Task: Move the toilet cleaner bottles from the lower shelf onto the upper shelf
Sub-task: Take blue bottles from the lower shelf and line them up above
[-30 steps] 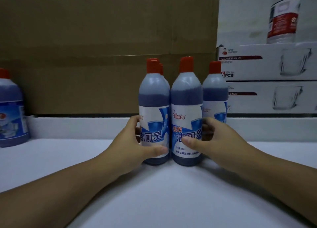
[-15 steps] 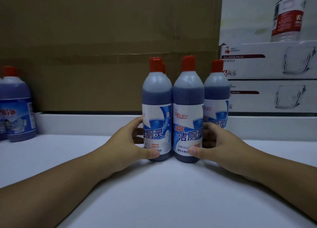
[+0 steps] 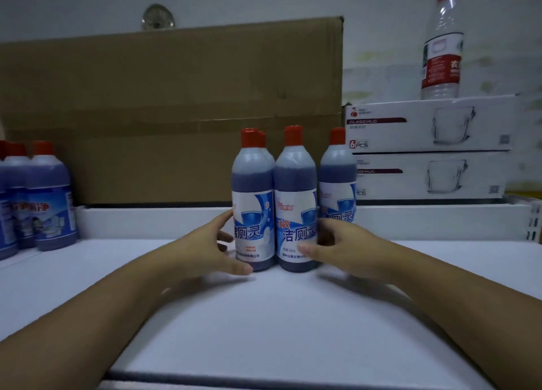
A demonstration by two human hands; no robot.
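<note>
A: Toilet cleaner bottles (image 3: 296, 202) stand in a tight cluster on the white shelf (image 3: 264, 316), four red caps showing, right in front of the cardboard box (image 3: 176, 111).

B: And the hands?

A: Both forearms reach in from the lower corners, palms facing each other. The left hand (image 3: 211, 251) curls loosely beside the left front bottle (image 3: 253, 202), thumb low by its base, fingers spread and barely touching the label. The right hand (image 3: 346, 248) cups the side of the middle front bottle, thumb laid on the lower label. Neither is clamped; both are slack and parted.

B: Any change from half a second ago?

A: The grip has loosened; the left thumb has slid off the label toward the shelf surface. The camera has tilted up, so the top of the box and the whole water bottle (image 3: 441, 43) on the glass mug cartons (image 3: 425, 149) now show. The cluster sits in the same spot.

B: Which way do they point?

A: Upright, long axis vertical, caps up, front labels toward the camera. One bottle hides behind the left one; another stands back right (image 3: 337, 181). More blue bottles (image 3: 44, 199) stand at the far left.
</note>
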